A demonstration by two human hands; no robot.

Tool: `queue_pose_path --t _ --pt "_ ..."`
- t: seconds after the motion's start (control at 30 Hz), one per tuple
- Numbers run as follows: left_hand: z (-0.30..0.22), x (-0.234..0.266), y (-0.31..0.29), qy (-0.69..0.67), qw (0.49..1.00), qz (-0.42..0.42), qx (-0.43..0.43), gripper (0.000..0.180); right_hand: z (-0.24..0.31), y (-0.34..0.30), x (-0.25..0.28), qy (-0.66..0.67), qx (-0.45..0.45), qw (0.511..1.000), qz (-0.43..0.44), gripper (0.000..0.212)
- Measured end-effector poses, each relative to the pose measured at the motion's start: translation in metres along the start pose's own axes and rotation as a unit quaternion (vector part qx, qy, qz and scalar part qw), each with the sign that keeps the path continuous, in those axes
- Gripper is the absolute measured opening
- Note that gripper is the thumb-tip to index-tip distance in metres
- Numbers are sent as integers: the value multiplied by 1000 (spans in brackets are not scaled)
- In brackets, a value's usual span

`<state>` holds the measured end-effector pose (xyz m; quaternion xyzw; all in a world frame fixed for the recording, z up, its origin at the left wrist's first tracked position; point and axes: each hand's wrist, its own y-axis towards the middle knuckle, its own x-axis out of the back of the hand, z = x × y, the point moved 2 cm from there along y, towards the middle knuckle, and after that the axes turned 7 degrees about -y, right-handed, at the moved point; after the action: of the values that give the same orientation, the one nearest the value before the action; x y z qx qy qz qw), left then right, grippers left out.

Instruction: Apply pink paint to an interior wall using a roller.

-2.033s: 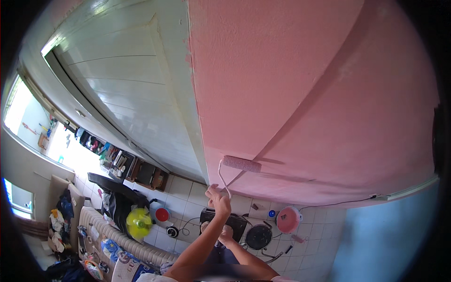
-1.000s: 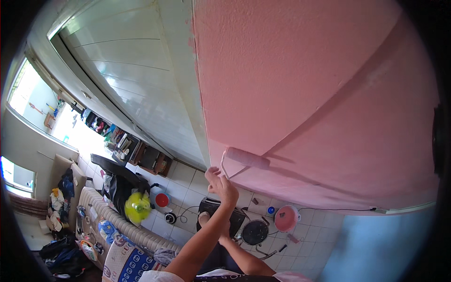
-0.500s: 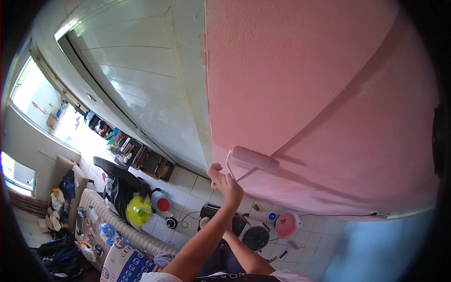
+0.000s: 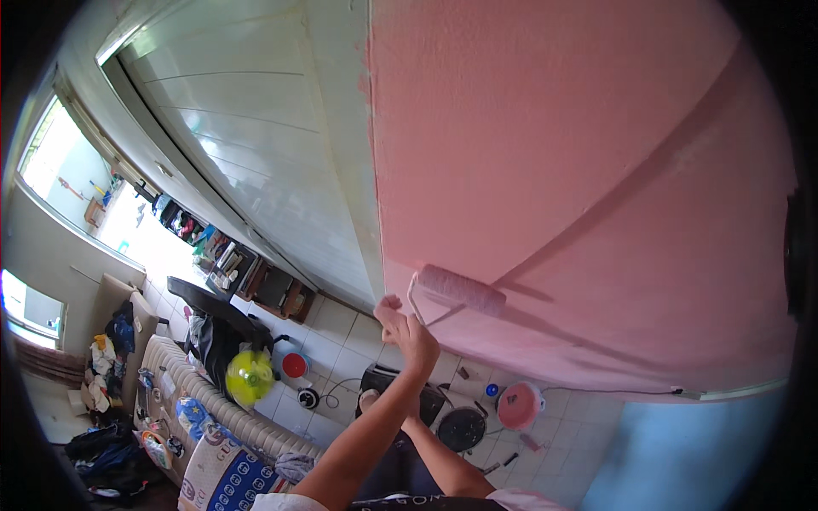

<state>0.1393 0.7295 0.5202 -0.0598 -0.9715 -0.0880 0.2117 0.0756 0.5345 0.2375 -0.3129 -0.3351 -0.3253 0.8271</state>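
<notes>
My left hand (image 4: 411, 339) is closed around the handle end of a paint roller, its fingers curled. The roller's pink, fuzzy sleeve (image 4: 462, 289) is at the pink wall (image 4: 545, 153), low and near its left edge; whether it presses on the surface is hard to tell. A thin bent wire frame (image 4: 413, 298) runs from the sleeve down to this hand. My right forearm (image 4: 447, 464) comes up from below and passes behind the left one. The right hand's fingers are hidden there, so its grip does not show.
Beside the wall's foot stand a pink-stained paint bucket (image 4: 520, 405), a round black stool (image 4: 461, 429) and a black case (image 4: 381, 380). A white door (image 4: 247, 136) borders the wall. Leftward are a yellow-green fan (image 4: 249, 379), a red-filled bucket (image 4: 294, 366) and a sofa (image 4: 230, 426).
The whole view has shifted very slightly. Roller and arms keep nearly the same place, and my left hand's hold is unchanged.
</notes>
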Motion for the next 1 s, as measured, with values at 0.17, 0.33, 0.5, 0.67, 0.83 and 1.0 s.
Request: queue_pose_path --t 0.17,0.33,0.5,0.67,0.83,1.0 --pt "73 100 -1 67 975 -175 121 35 137 -116 3 100 -67 968 221 45" --pt "49 74 -19 -338 900 -22 273 35 131 -108 30 162 9 974 155 59" --pt "74 93 -11 -399 871 9 286 29 152 -94 20 -8 5 984 180 43" --pt "68 61 -1 -409 872 52 262 30 27 -81 -89 248 -109 958 96 45" --pt "81 95 16 -283 931 38 226 31 39 -118 -136 233 -15 969 81 46" --pt "82 99 20 -305 932 9 195 31 49 -120 -133 204 104 973 -6 48"
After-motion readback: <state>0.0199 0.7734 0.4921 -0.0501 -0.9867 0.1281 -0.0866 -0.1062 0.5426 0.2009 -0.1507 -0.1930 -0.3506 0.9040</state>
